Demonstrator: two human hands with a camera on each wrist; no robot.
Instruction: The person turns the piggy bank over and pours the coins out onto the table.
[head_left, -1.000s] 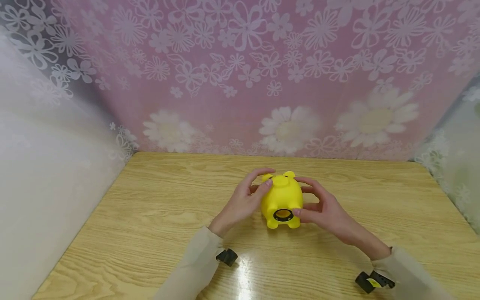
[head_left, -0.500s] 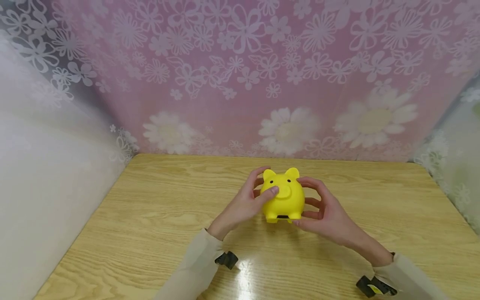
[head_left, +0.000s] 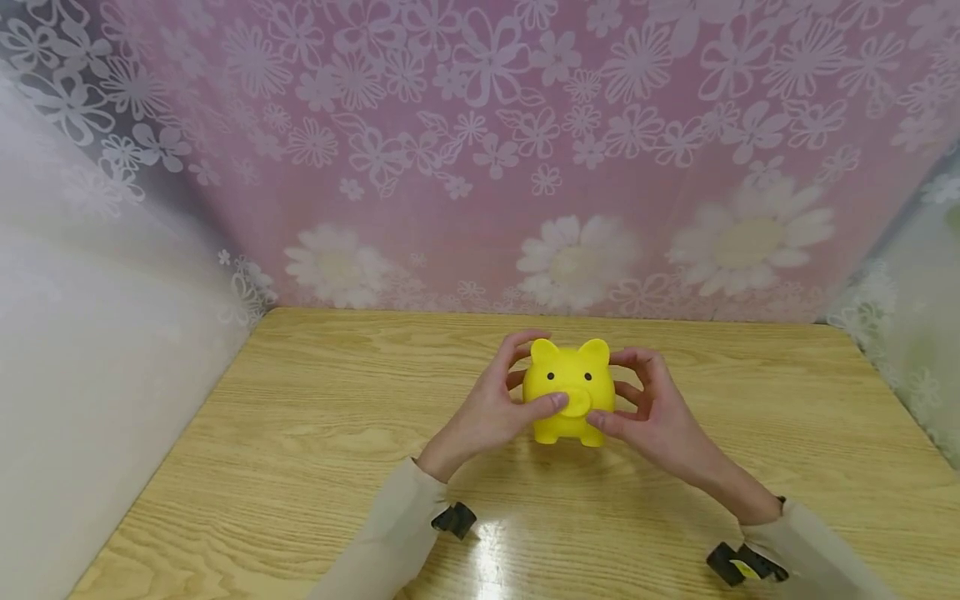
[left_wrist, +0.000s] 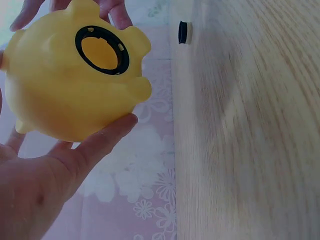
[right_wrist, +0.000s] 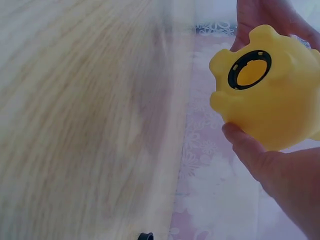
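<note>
A yellow piggy bank (head_left: 568, 396) is held up above the wooden table by both hands, its face toward the head camera. My left hand (head_left: 491, 408) grips its left side, thumb across the front by the snout and fingers behind. From the other side my right hand (head_left: 654, 417) grips it, thumb on the front just under the snout. Both wrist views show the underside of the piggy bank (left_wrist: 55, 90), where a black ring (right_wrist: 233, 76) rims an open round hole between the feet.
A small black round piece (left_wrist: 183, 32) sits on the table near its far edge; the head view does not show it. The wood-grain table (head_left: 337, 417) ends at a pink flowered curtain (head_left: 450, 208), with pale cloth at both sides.
The piggy bank has tipped so that its face turns toward the head camera and the underside hole drops out of that view. The right thumb has shifted up from the foot to near the snout.
</note>
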